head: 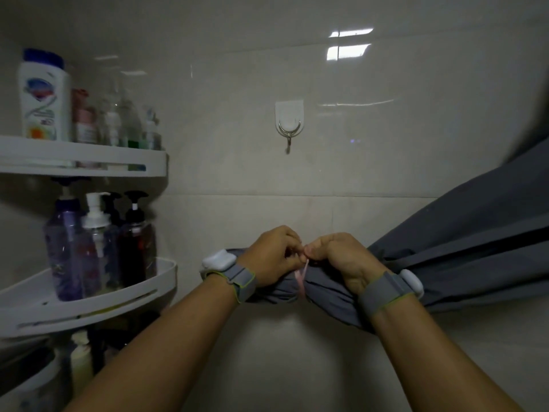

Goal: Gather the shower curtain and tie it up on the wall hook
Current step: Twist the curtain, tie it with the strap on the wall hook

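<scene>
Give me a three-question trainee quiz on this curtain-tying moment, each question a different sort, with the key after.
1. True or false: the curtain already hangs on the hook.
2. What does the pink tie wrap? A) gathered curtain B) shelf C) a bottle
3. Fill in: the left hand and right hand meet ____ the hook.

Key: 1 false; the hook is bare. 2 A. 3 below.

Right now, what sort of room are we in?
Most likely a bathroom shower corner: tiled wall, corner shelves of pump bottles, and a grey curtain being tied below a wall hook.
</scene>
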The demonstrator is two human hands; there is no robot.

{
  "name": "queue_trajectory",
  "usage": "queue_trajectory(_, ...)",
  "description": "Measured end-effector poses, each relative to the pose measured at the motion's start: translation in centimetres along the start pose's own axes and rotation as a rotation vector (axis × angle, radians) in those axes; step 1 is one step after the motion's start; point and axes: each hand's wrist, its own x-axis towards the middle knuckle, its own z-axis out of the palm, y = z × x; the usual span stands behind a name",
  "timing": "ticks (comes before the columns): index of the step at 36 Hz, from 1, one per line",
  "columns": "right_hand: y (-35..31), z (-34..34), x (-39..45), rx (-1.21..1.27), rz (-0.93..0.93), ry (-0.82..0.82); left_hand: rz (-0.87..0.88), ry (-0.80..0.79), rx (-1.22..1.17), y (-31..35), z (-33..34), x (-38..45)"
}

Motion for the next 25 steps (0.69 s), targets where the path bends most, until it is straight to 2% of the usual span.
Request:
queue_trajectory(5, -0.7, 0.0, 0.0, -0.067, 0.032, 0.062, 0.003, 0.142, 0.009, 0.5, 0.6, 0.5)
queue_trajectory(7, -0.6, -0.3, 0.4, -0.253, 0.05, 0.121, 0.0, 0.194, -0.029, 0.6, 1.1, 0.5)
queue_trajectory(8, -0.6, 0.0, 0.7, -0.426, 0.035, 0.136, -0.017, 0.228, -0.056, 0.6, 1.1, 0.2)
queue_trajectory(10, -0.2, 0.3, 0.3, -0.824, -0.045, 0.204, -0.038, 0.297, -0.111, 1.1, 1.4, -0.3)
queue_trajectory(11, 0.2, 0.8, -0.4, -0.947, -0.109, 0.227, -0.038, 0.33, -0.128, 1.4, 1.7, -0.6)
queue_trajectory(14, 1.8, 2.5, -2.2, -1.101, -0.397, 0.195, -0.095, 0.45, -0.192, 1.5, 1.4, -0.7)
queue_trajectory(16, 3.3, 3.3, -2.6, -1.098, -0.521, 0.139, -0.202, 0.475, -0.239, 1.1, 1.0, -0.4)
queue_trajectory(19, 4.2, 2.9, -2.2, -0.955, -0.409, 0.072, -0.337, 0.395, -0.309, 0.6, 1.6, -0.6)
queue_trajectory(22, 4.1, 1.7, -1.7, -0.599, -0.247, 0.001, -0.358, 0.216, -0.408, 1.0, 1.8, -1.0)
queue_trajectory(25, 4.2, 1.2, -1.4, -0.479, -0.306, -0.031, -0.328, 0.114, -0.496, 2.0, 1.5, -1.4)
